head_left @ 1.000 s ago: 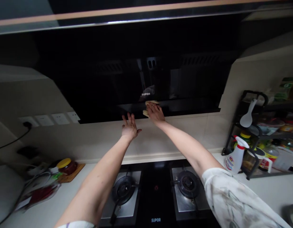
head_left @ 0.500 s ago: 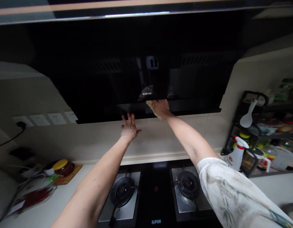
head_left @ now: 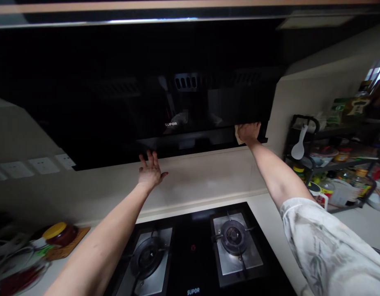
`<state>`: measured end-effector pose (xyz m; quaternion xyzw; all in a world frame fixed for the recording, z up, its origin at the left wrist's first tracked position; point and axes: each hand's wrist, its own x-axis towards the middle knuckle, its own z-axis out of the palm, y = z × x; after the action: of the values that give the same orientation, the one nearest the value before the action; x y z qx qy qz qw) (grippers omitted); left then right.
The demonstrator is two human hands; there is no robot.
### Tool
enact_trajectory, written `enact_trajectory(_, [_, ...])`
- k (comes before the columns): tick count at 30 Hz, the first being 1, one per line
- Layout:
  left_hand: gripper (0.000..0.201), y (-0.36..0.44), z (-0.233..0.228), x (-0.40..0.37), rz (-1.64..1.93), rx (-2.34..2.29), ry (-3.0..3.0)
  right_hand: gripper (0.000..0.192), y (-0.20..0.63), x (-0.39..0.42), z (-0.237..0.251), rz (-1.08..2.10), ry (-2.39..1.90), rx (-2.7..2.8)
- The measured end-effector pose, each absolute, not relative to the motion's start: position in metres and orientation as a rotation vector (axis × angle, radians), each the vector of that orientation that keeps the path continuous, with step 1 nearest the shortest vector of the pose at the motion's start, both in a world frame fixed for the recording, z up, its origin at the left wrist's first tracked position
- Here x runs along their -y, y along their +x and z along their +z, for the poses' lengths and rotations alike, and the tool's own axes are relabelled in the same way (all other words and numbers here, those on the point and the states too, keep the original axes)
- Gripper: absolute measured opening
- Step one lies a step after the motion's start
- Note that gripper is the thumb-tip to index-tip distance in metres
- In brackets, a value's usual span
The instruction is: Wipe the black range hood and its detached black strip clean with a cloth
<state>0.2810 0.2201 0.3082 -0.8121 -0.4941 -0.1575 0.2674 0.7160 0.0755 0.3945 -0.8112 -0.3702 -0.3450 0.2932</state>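
Observation:
A black range hood (head_left: pixel 122 119) with a glossy front spans the view above the stove. Near the right end of its lower edge, my right hand (head_left: pixel 250 131) presses a pale yellowish cloth (head_left: pixel 238 135) against the hood, the cloth showing at the hand's left side. My left hand (head_left: pixel 150 170) has its fingers stretched out and spread, the fingertips at the hood's bottom edge left of the middle. Nothing shows in that hand. Part of the cloth is hidden beneath my right palm.
Below lies a black gas stove (head_left: pixel 192 263) with two burners. On the right stands a black rack (head_left: pixel 331 164) with bottles, bowls and a hanging white spoon (head_left: pixel 299 144). At the left are wall sockets (head_left: pixel 43 165) and a yellow-lidded jar (head_left: pixel 60 234) on a wooden board.
My right hand has slid the cloth rightward along the hood's lower edge, from the middle to near the right end. My left hand stays at the bottom edge. The view has turned right.

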Motion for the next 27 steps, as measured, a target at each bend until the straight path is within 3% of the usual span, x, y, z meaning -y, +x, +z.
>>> enact_trajectory(9, [0.109, 0.284, 0.306, -0.221, -0.442, 1.338, -2.164, 0.055, 0.653, -0.113, 0.384, -0.904, -2.054, 1.005])
enact_trajectory(17, [0.105, 0.283, 0.306, -0.223, -0.432, 1.346, -2.159, 0.060, 0.549, -0.149, 0.323, -0.840, -1.869, 1.502])
enact_trajectory(22, [0.107, 0.280, 0.306, -0.222, -0.460, 1.327, -2.170, 0.063, 0.580, -0.126, 0.316, -0.891, -1.852, 1.677])
enact_trajectory(27, [0.106, 0.281, 0.306, -0.220, -0.453, 1.335, -2.157, 0.055, 0.657, -0.079, 0.317, -0.948, -1.963, 1.442])
